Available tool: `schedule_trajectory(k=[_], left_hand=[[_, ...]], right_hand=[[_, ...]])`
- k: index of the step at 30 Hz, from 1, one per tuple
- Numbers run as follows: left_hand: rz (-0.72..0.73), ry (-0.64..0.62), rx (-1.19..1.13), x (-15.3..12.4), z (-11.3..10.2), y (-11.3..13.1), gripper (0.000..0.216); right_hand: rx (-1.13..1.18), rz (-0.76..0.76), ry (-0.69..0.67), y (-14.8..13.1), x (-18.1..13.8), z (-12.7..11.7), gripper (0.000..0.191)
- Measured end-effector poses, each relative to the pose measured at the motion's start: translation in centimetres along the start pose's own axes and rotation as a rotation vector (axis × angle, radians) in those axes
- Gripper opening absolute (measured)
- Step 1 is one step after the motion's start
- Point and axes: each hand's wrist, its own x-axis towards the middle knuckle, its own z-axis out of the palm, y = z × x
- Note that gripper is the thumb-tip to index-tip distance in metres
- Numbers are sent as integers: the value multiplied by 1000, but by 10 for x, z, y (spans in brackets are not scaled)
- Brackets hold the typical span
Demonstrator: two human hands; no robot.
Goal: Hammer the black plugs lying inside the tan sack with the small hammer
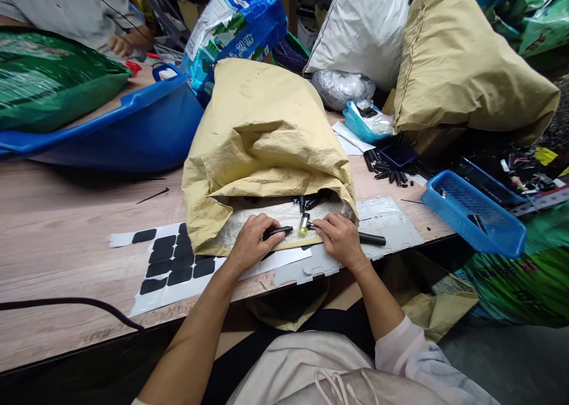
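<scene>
A big tan paper sack (262,132) lies on the wooden table (57,227), its mouth open towards me with several black parts inside. At the mouth, my left hand (251,239) is closed on a slim black pen-like part (278,232). My right hand (340,239) is curled just right of it, its fingertips pinched at a small silver and yellow-green piece (304,224) that sits between the two hands. A black rod (372,239) lies on a grey sheet right of my right hand.
A white sheet of black pads (171,260) lies at the left. A blue tub (133,126) and green bag (48,79) stand behind it, another person's hand (120,43) beyond. A blue basket (473,212) overhangs the right edge. More sacks fill the back. A black cable (66,303) crosses the near left.
</scene>
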Motion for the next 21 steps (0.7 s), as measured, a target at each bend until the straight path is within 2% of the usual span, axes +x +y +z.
schedule_trajectory(k=[9, 21], left_hand=[[-1, 6, -6, 0, 1, -1, 22], [1, 8, -5, -1, 2, -2, 21]], right_hand=[[4, 17, -28, 0, 0, 0, 20], [-15, 6, -1, 0, 0, 1, 21]])
